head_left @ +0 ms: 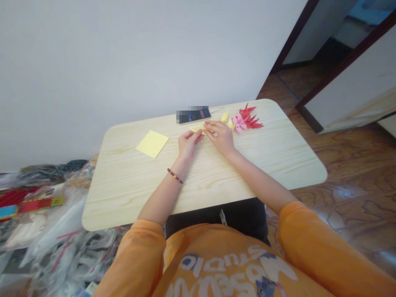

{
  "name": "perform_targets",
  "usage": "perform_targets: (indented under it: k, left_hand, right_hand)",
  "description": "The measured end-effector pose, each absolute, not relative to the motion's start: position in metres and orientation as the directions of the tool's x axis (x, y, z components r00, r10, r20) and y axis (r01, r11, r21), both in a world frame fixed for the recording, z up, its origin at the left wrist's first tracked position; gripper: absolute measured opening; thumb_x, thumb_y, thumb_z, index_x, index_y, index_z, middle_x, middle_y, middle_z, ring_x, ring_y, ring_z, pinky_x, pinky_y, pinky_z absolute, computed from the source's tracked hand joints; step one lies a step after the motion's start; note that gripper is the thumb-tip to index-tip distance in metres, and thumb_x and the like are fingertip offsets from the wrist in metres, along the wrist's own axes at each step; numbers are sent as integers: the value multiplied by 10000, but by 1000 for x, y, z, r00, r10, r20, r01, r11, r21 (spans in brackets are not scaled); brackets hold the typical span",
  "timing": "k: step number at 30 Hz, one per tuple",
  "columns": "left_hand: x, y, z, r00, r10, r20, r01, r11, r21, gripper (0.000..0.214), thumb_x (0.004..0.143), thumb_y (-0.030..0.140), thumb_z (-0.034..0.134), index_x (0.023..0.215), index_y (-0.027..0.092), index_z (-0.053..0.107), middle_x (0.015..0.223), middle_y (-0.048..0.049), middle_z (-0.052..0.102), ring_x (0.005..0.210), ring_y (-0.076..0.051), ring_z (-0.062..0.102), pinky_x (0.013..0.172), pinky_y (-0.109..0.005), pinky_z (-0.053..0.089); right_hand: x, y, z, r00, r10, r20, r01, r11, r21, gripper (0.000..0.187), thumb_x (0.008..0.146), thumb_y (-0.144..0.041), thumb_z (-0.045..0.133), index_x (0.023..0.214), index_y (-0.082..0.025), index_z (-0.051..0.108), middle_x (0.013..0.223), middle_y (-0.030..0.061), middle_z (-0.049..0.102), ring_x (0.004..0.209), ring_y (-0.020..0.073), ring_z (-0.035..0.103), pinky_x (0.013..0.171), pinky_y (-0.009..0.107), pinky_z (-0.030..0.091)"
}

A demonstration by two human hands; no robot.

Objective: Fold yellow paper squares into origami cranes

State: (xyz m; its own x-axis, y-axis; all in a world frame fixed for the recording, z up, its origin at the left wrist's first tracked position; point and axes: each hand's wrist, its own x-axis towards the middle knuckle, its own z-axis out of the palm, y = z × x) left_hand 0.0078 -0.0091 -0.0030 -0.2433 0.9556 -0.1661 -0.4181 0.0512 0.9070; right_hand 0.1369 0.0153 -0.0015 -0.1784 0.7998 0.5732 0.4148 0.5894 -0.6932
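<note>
A small folded piece of yellow paper [196, 128] is pinched between my two hands over the middle of the table, partly hidden by the fingers. My left hand [187, 143] grips its left side, a beaded bracelet on that wrist. The fingers of my right hand [222, 136] close on its right side. Just beyond my right hand lie folded paper flowers: a yellow one [225, 117], a pink one [239, 122] and red ones [248, 110]. To the left of my left hand, a flat square sheet of yellow paper [152, 144] rests on the tabletop.
A phone [195, 115] lies at the back of the pale wooden table [120, 198], by the wall. Plastic bags and bundled goods [62, 231] crowd the floor at left. On the right are a wooden floor [349, 173] and a doorway.
</note>
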Motion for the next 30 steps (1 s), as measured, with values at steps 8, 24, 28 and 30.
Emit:
perform_targets:
  k: [8,24,28,30]
  left_hand:
    - [10,-10,-2,-254,951,-176,-405,60,912,266,619,261,794,575,143,560,666,23,640,622,-62,610,735,-239,531]
    - [2,-9,3,-164,965,-207,-494,101,864,272,562,306,839,658,136,650,693,7,662,636,-67,606,680,-200,486]
    - [1,-10,5,-134,969,-209,-512,112,852,304,514,314,858,684,140,674,727,2,679,644,-68,605,657,-191,481]
    - [2,-11,5,-151,972,-182,-486,87,870,325,491,340,865,663,144,670,719,4,678,637,-69,601,650,-193,487]
  right_hand:
    - [135,13,4,-109,818,565,401,556,-728,97,795,-188,614,743,-236,681,926,31,717,929,210,647,900,388,497]
    - [140,20,2,-270,686,676,312,726,-613,107,838,-224,572,758,-203,640,891,51,702,878,176,656,831,332,514]
    - [137,18,2,-205,762,614,255,647,-718,92,820,-227,580,773,-195,652,867,51,683,837,172,649,753,306,542]
    - [135,17,1,-151,817,557,203,577,-791,73,799,-224,597,767,-186,651,844,47,668,792,162,645,719,296,549]
